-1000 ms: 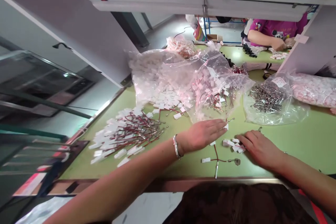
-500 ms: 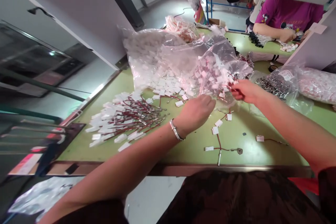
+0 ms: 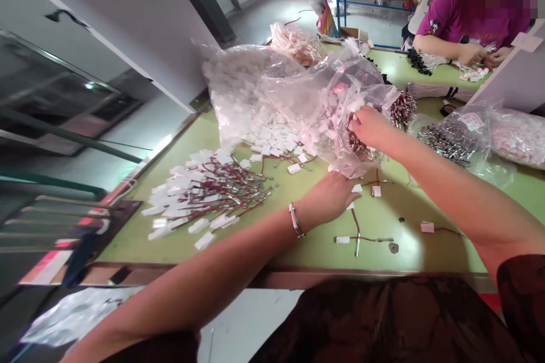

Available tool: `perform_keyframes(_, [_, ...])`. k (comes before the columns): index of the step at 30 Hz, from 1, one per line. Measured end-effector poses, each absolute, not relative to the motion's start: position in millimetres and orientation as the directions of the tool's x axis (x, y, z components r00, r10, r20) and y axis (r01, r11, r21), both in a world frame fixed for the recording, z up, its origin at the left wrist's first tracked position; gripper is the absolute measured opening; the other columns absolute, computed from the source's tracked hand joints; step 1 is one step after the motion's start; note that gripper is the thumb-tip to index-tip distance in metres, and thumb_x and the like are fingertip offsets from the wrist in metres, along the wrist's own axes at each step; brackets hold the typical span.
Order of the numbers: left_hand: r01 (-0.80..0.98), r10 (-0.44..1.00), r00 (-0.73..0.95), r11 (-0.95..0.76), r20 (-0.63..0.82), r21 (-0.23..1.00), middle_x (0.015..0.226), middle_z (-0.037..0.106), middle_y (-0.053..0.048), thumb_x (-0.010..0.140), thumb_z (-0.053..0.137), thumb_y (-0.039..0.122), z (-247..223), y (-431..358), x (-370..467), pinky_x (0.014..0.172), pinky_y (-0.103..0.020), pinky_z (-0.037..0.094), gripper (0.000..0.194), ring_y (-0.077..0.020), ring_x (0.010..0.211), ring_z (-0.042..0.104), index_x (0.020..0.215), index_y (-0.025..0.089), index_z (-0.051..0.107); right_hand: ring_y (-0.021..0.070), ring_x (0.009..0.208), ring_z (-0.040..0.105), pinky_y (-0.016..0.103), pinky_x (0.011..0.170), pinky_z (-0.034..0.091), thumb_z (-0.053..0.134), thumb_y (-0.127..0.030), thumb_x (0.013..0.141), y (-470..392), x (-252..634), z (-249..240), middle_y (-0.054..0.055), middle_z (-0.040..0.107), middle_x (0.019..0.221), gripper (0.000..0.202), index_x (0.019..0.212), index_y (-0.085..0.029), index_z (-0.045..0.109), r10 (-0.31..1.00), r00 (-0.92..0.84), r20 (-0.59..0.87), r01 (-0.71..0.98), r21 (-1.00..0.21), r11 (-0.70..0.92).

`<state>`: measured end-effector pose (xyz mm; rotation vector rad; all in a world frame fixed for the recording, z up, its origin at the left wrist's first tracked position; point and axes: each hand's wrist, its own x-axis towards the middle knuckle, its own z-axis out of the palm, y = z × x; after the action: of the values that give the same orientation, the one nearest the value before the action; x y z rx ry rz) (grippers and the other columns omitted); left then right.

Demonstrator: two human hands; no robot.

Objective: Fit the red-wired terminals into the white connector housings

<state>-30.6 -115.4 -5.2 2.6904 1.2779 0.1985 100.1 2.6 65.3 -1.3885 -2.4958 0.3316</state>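
My left hand [image 3: 328, 199] is at the near lip of a clear plastic bag [image 3: 361, 167], fingertips closed at the plastic and partly hidden, thumb pointing right. A bracelet circles that wrist. At the bag's mouth, my right hand [image 3: 374, 127] is curled around a bunch of short red wires [image 3: 356, 143] with white connectors; its fingertips are partly covered. More white connectors show pink through the film. Just below the hands, single red wires with white connectors [image 3: 342, 240] lie on the green tabletop [image 3: 298, 244].
On the left spreads a pile of red wires with white housings [image 3: 204, 190]. Behind it slumps a large clear bag of white parts [image 3: 242, 91]. Bags of metal terminals [image 3: 449, 139] and pale parts [image 3: 519, 133] lie right. Across the bench a person in purple [image 3: 451, 20] handles white wires.
My right hand has moved left and up into the bag's mouth. My left hand has shifted slightly right and down, and the bag's lip has come nearer.
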Motion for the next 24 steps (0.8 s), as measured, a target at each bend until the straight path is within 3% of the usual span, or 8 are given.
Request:
perform_keyframes(4, [0.78, 0.784, 0.621, -0.612, -0.03, 0.131, 0.102, 0.065, -0.015, 0.092, 0.039, 0.019, 4.8, -109.1, -30.8, 0.087, -0.041, 0.045, 0.025, -0.0287, 0.097, 0.06, 0.1, 0.011, 0.061, 0.0182, 0.067, 0.055, 0.032, 0.063, 0.039, 0.043, -0.03, 0.091, -72.6, 165.9, 101.8, 0.005, 0.059, 0.07, 0.028, 0.073, -0.02, 0.062, 0.83, -0.557, -0.002, 0.825, -0.113, 0.553])
perform_keyframes(7, [0.779, 0.778, 0.625, -0.615, -0.062, 0.123, 0.09, 0.064, -0.014, 0.087, 0.038, 0.011, 12.4, -113.1, -30.3, 0.078, -0.038, 0.045, 0.023, -0.0261, 0.085, 0.059, 0.094, 0.01, 0.06, 0.0195, 0.061, 0.055, 0.031, 0.055, 0.037, 0.062, -0.045, 0.078, -131.2, 228.8, 93.7, 0.005, 0.063, 0.073, 0.023, 0.08, -0.023, 0.067, 0.818, -0.499, -0.285, 0.863, -0.076, 0.5])
perform_keyframes(11, [0.787, 0.785, 0.613, -0.596, -0.091, 0.157, 0.088, 0.063, -0.013, 0.084, 0.043, 0.014, 21.1, -118.1, -32.8, 0.077, -0.037, 0.045, 0.021, -0.0251, 0.084, 0.058, 0.098, 0.009, 0.058, 0.0227, 0.073, 0.061, 0.034, 0.062, 0.045, 0.062, -0.029, 0.076, -178.6, 287.8, 49.9, 0.009, 0.063, 0.088, 0.013, 0.087, -0.021, 0.064, 0.809, -0.456, -0.372, 0.886, -0.096, 0.455])
perform_keyframes(15, [0.708, 0.702, 0.701, -0.661, -0.129, 0.25, 0.101, 0.062, -0.012, 0.089, 0.047, 0.041, 33.8, -128.9, -35.1, 0.083, -0.036, 0.044, 0.04, -0.0246, 0.092, 0.057, 0.114, 0.012, 0.055, 0.0177, 0.075, 0.059, 0.031, 0.068, 0.046, 0.04, -0.021, 0.091, -188.5, 295.9, 30.7, 0.007, 0.062, 0.089, 0.02, 0.083, -0.021, 0.059, 0.756, -0.543, -0.366, 0.838, -0.298, 0.457])
perform_keyframes(17, [0.691, 0.678, 0.72, -0.683, -0.146, 0.237, 0.106, 0.061, -0.014, 0.08, 0.052, 0.063, 38.1, -137.9, -32.8, 0.084, -0.039, 0.044, 0.064, -0.0274, 0.094, 0.056, 0.117, 0.011, 0.054, 0.0172, 0.072, 0.059, 0.029, 0.065, 0.045, 0.039, -0.026, 0.093, -179.9, 285.9, 37.7, 0.006, 0.063, 0.085, 0.02, 0.085, -0.021, 0.056, 0.781, -0.521, -0.345, 0.848, -0.317, 0.425])
perform_keyframes(19, [0.713, 0.695, 0.701, -0.678, -0.159, 0.179, 0.105, 0.06, -0.016, 0.071, 0.058, 0.07, 38.2, -146.0, -29.0, 0.083, -0.042, 0.044, 0.073, -0.0299, 0.093, 0.055, 0.112, 0.009, 0.056, 0.0167, 0.066, 0.057, 0.028, 0.06, 0.042, 0.037, -0.028, 0.095, -163.1, 268.4, 48.7, 0.004, 0.064, 0.079, 0.02, 0.09, -0.021, 0.055, 0.83, -0.467, -0.305, 0.875, -0.295, 0.384])
perform_keyframes(21, [0.734, 0.717, 0.679, -0.666, -0.156, 0.132, 0.102, 0.06, -0.016, 0.076, 0.06, 0.059, 34.3, -150.8, -25.7, 0.08, -0.041, 0.045, 0.057, -0.0296, 0.091, 0.055, 0.104, 0.01, 0.058, 0.0175, 0.064, 0.057, 0.029, 0.058, 0.04, 0.036, -0.027, 0.095, -141.2, 245.0, 56.2, 0.005, 0.065, 0.078, 0.021, 0.098, -0.019, 0.056, 0.873, -0.428, -0.235, 0.898, -0.219, 0.381])
perform_keyframes(24, [0.715, 0.698, 0.699, -0.688, -0.159, 0.125, 0.093, 0.062, -0.013, 0.087, 0.049, 0.027, 27.1, -153.6, -24.7, 0.073, -0.038, 0.046, 0.019, -0.025, 0.082, 0.057, 0.096, 0.012, 0.057, 0.0201, 0.083, 0.061, 0.029, 0.067, 0.042, 0.044, -0.019, 0.091, -110.0, 207.8, 52.5, 0.008, 0.069, 0.1, 0.025, 0.112, -0.021, 0.057, 0.757, -0.609, -0.239, 0.793, -0.201, 0.575])
